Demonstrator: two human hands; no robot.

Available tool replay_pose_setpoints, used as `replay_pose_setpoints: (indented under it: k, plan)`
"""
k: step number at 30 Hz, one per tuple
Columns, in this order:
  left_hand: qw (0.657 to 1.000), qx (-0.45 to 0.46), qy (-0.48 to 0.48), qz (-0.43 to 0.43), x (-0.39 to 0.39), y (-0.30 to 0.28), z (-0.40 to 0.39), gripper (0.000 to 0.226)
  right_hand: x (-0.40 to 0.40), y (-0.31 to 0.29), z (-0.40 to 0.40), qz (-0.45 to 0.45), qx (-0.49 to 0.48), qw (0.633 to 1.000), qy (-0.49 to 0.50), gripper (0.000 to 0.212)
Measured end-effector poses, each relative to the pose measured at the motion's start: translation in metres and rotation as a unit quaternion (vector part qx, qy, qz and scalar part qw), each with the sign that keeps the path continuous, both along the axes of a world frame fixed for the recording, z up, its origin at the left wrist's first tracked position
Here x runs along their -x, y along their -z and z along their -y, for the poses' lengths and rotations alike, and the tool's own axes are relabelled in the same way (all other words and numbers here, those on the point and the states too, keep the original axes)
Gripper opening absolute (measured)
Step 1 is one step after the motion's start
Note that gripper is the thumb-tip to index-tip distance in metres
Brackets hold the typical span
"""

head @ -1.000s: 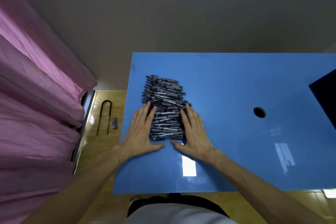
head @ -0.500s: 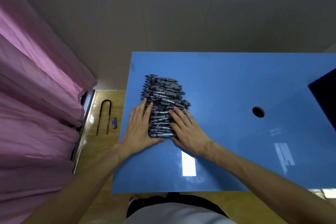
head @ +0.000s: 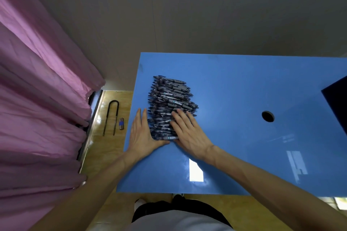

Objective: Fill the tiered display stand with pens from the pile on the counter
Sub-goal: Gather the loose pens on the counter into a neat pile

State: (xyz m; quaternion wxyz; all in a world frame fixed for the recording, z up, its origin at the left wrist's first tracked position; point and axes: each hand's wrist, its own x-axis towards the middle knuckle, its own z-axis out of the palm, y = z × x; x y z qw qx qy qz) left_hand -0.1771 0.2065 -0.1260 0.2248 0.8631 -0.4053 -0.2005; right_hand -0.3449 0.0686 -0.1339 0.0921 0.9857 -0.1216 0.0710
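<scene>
A long pile of dark pens with grey grips (head: 170,97) lies on the blue counter (head: 234,84), near its left side. My left hand (head: 143,133) lies flat against the pile's near left edge, fingers straight and together. My right hand (head: 189,133) rests palm down on top of the pile's near end, fingers spread over the pens. Neither hand has lifted a pen. A dark object (head: 338,99) juts in at the right edge of the view, mostly cut off; I cannot tell what it is.
A round hole (head: 268,116) is cut in the counter to the right. A pink curtain (head: 37,99) hangs at the left. On the wooden floor beside the counter lie a dark U-shaped metal bar (head: 111,116) and a small lighter (head: 121,124).
My right hand has slid left from beside the pile onto the top of its near end. My left hand has shifted slightly left and straightened along the pile's edge.
</scene>
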Motion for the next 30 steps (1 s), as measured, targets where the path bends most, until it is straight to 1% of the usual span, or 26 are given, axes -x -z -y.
replay_pose_setpoints:
  k: [3, 7, 9, 11, 14, 16, 18, 19, 22, 25, 28, 30]
  plan:
    - [1.0, -0.003, -0.012, -0.01, 0.004, -0.002, 0.0, 0.152, -0.001, -0.002, -0.006, -0.014, -0.005, 1.0, 0.004, 0.059]
    - [1.0, -0.005, -0.021, -0.019, 0.006, -0.004, -0.002, 0.148, -0.01, -0.014, -0.016, -0.047, -0.013, 0.998, 0.031, 0.075]
    - [0.999, -0.007, -0.025, -0.034, 0.006, -0.006, -0.001, 0.145, -0.016, -0.021, -0.016, -0.055, -0.018, 0.997, 0.045, 0.078]
    - [0.999, -0.003, -0.025, -0.039, 0.004, -0.01, -0.002, 0.141, -0.021, -0.027, -0.016, -0.064, -0.011, 0.997, 0.044, 0.071]
    - [0.999, -0.012, -0.011, -0.036, 0.0, -0.009, -0.002, 0.135, -0.022, -0.034, -0.017, -0.104, 0.007, 0.993, 0.046, 0.061]
    - [0.999, -0.024, -0.008, -0.025, 0.001, -0.008, -0.003, 0.132, -0.023, -0.037, -0.017, -0.124, 0.014, 0.989, 0.074, 0.059]
    - [0.999, -0.033, -0.001, -0.014, 0.001, -0.008, -0.003, 0.133, -0.027, -0.04, -0.016, -0.127, 0.0, 0.986, 0.107, 0.057]
    - [0.999, -0.033, 0.003, -0.01, 0.001, -0.008, -0.003, 0.134, -0.028, -0.04, -0.016, -0.126, 0.001, 0.986, 0.111, 0.053]
    - [0.999, -0.031, 0.023, 0.01, 0.0, -0.01, -0.004, 0.137, -0.03, -0.043, -0.016, -0.115, 0.013, 0.988, 0.104, 0.032]
    - [0.999, -0.022, 0.028, 0.003, 0.001, -0.011, -0.009, 0.143, -0.034, -0.046, -0.019, -0.127, 0.021, 0.986, 0.107, 0.031]
    - [1.0, -0.01, 0.019, -0.013, 0.005, -0.011, -0.015, 0.153, -0.037, -0.045, -0.018, -0.113, 0.011, 0.987, 0.113, 0.023]
    - [0.999, -0.014, 0.034, -0.006, 0.005, -0.01, -0.02, 0.158, -0.036, -0.045, -0.017, -0.106, 0.002, 0.987, 0.121, 0.021]
